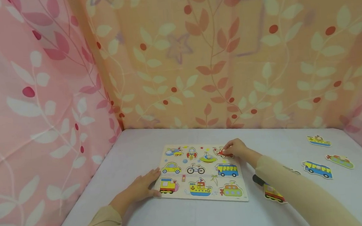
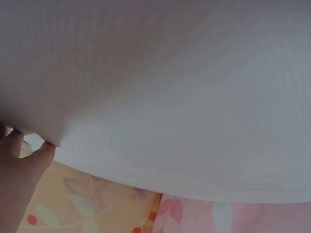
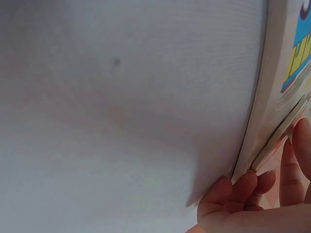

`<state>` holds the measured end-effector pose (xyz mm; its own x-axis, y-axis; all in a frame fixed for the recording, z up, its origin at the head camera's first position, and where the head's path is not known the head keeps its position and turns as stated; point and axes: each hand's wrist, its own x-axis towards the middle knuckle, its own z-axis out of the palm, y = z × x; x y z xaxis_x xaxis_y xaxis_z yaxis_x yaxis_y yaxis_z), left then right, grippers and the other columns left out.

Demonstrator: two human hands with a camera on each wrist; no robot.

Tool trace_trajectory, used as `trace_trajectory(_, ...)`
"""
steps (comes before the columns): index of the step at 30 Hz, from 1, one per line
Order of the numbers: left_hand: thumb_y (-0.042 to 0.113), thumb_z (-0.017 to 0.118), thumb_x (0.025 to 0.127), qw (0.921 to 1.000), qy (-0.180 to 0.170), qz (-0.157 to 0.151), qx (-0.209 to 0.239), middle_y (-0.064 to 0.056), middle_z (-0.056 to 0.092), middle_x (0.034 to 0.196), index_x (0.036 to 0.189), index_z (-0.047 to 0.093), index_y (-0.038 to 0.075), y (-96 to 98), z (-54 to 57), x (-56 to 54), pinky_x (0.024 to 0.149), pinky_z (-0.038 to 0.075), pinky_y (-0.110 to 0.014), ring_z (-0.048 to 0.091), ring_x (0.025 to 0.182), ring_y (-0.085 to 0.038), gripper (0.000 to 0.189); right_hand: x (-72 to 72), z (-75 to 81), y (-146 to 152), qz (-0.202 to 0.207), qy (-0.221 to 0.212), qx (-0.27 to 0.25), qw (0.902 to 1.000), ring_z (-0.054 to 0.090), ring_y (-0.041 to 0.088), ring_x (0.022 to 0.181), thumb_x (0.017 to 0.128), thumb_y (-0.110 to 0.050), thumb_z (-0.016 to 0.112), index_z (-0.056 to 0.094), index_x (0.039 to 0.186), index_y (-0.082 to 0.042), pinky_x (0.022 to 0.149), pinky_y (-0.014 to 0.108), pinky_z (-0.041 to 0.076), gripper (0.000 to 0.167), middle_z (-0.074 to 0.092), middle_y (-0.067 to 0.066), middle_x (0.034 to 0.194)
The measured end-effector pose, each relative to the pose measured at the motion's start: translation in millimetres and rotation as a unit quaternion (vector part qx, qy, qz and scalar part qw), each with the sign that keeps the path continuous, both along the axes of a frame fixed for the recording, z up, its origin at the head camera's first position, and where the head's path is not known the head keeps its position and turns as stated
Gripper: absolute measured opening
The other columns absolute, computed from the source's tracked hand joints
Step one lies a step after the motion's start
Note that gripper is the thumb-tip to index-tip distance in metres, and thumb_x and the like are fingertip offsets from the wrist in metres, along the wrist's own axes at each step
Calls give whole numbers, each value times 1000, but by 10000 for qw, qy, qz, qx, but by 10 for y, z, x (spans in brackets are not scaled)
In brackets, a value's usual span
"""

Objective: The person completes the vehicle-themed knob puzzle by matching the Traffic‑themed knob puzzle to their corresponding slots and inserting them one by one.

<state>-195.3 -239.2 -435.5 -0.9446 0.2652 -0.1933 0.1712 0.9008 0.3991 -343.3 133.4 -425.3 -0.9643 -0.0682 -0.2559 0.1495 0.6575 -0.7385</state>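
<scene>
A flat puzzle board [image 1: 245, 193] printed with vehicles lies on the white table. My right hand [image 1: 237, 149] pinches a red helicopter piece [image 1: 219, 152] at the board's upper right corner. In the right wrist view, the piece's edge [image 3: 277, 133] looks tilted against the board's rim [image 3: 262, 92], with thumb and fingers of the right hand close about it. My left hand [image 1: 140, 187] rests against the board's left side, thumb and fingers spread. The left wrist view shows only part of that hand [image 2: 22, 170]; what its fingertips touch is mostly hidden there.
Right of the board lie loose pieces: a boat [image 1: 319, 141], a blue bus [image 1: 317, 169], a green submarine [image 1: 339, 161] and a train [image 1: 273, 194]. A dark object [image 1: 258, 180] is partly under my right sleeve. Floral curtains [image 1: 171, 74] stand behind and at the left.
</scene>
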Motion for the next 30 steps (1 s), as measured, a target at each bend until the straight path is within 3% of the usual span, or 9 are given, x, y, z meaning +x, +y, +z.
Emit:
trace_trajectory(9,40,77,80,10000,-34,-56,6,-7,27,158,150,36,8,22,-8,-16,114,13,-58,19,146,-30,88,-10,-49,23,36,199,174,9996,53,26,91,86,-16,75,69,93,-1,66,27,42,17,62,13,97)
trace_trajectory(16,40,77,80,9999,-26,-104,-7,-6,27,159,150,36,9,41,-7,-24,115,13,-58,19,146,-30,87,-23,-60,71,22,82,237,9997,53,27,95,85,-18,75,71,99,-1,72,31,44,23,62,14,103)
trace_trajectory(21,39,77,80,9999,-50,-103,57,-6,26,159,151,35,9,35,-5,-29,114,13,-58,19,146,-31,87,5,58,163,89,-20,223,9997,51,31,103,87,-19,74,69,109,-1,85,40,47,29,58,19,118)
trace_trajectory(24,38,78,80,9999,-38,-64,107,-7,25,159,151,35,8,18,6,-28,114,13,-58,19,146,-31,87,42,177,247,228,149,218,9994,49,33,106,88,-18,71,68,113,1,92,46,45,31,56,22,124)
trace_trajectory(30,39,77,80,9999,-13,-85,77,-9,26,159,150,36,6,-14,12,-9,114,14,-59,19,146,-32,87,185,366,484,434,546,129,9975,48,34,98,86,-20,73,70,108,1,83,43,46,31,56,23,117)
